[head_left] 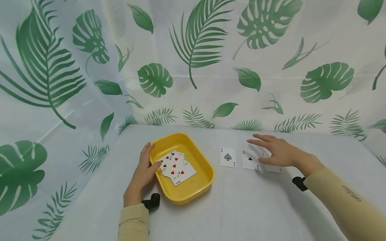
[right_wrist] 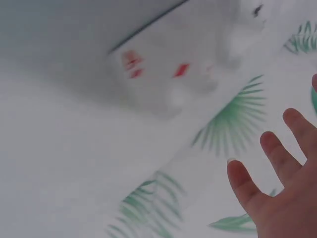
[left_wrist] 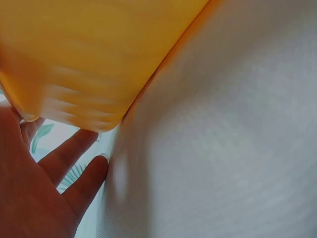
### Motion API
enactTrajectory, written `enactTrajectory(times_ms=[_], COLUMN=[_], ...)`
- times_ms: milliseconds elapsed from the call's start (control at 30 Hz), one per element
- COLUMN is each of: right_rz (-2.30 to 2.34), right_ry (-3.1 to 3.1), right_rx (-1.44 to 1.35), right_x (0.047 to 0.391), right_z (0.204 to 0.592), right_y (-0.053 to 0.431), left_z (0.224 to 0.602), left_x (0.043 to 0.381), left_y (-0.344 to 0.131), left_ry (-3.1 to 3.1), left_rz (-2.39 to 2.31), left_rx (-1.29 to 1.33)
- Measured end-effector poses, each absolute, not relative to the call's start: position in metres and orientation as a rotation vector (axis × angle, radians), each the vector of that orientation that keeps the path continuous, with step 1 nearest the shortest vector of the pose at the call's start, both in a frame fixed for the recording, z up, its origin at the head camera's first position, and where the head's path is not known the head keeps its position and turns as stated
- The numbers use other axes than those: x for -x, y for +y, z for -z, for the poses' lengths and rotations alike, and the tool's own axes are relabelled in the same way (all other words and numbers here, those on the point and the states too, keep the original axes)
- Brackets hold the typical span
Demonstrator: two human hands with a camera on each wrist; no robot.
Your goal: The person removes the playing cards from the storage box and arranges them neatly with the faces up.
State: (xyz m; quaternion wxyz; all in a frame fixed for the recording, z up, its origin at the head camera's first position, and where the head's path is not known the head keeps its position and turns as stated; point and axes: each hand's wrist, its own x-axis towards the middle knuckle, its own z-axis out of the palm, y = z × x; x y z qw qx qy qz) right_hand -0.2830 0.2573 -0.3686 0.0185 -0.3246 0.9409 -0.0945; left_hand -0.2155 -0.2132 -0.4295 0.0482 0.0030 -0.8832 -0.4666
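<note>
My left hand (head_left: 141, 174) holds the left rim of a yellow plastic tray (head_left: 193, 192), thumb over the edge and fingers along the outside. In the left wrist view, those fingers (left_wrist: 74, 153) stretch beside the tray wall (left_wrist: 74, 59). Inside lie several loose playing cards, among them a three of hearts (head_left: 174, 166) and an ace of hearts (head_left: 187, 172). My right hand (head_left: 280, 152) hovers with spread fingers over a card with a red diamond (right_wrist: 173, 69), which it partly covers in the head view. Nothing is in its grasp.
Left of that card, an ace of clubs (head_left: 249, 162) and an ace of spades (head_left: 228, 157) lie face up in a row on the white table (head_left: 241, 207). A leaf-patterned curtain (head_left: 211, 93) hangs behind the table and along the left.
</note>
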Motion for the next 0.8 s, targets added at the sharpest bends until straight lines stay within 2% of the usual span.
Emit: enactTrajectory(times_ms=[533,800], right_rz=[0.239,0.192], right_ry=[2.875,2.801], right_rx=[1.192,1.317], right_x=[0.291,0.293], right_z=[0.316,0.298], right_y=[0.122,0.055], left_z=[0.431,0.43], left_x=[0.219,0.218], left_y=[-0.215,-0.215], left_ry=[-2.682,-2.66], left_rz=[1.439,1.443], left_rx=[-0.055,0.009])
